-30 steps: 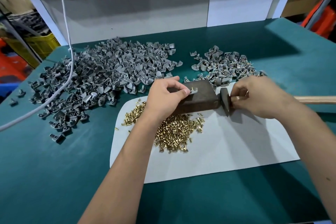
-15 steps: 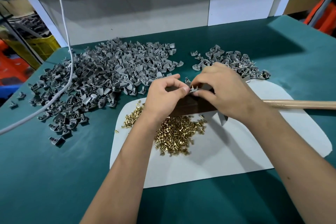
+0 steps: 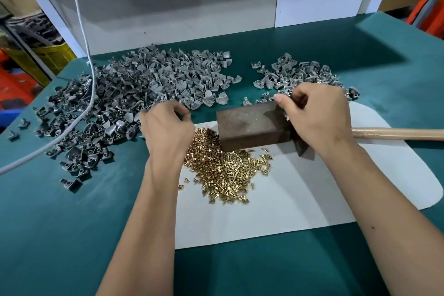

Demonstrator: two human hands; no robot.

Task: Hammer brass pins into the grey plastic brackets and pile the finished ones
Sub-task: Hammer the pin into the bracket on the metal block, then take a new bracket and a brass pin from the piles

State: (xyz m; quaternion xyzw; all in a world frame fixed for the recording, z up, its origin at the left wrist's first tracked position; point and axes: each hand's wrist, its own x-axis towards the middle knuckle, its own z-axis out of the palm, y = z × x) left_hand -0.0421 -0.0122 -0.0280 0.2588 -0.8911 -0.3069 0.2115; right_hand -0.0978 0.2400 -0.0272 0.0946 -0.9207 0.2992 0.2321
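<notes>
Head view: left hand (image 3: 168,127) curled at the near edge of the big heap of grey brackets (image 3: 134,96), upper left; whether gripping one, cannot tell. Right hand (image 3: 317,118) pinching a small bracket beyond the steel block (image 3: 252,125), just below the finished pile (image 3: 300,74). Brass pins (image 3: 225,168) between wrists; hammer handle (image 3: 396,133) running right.

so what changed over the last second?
The left hand left the metal block and moved left toward the big bracket pile. The right hand came over the block's right end; whether it holds a bracket is unclear. Block, pins and hammer handle stayed put.
</notes>
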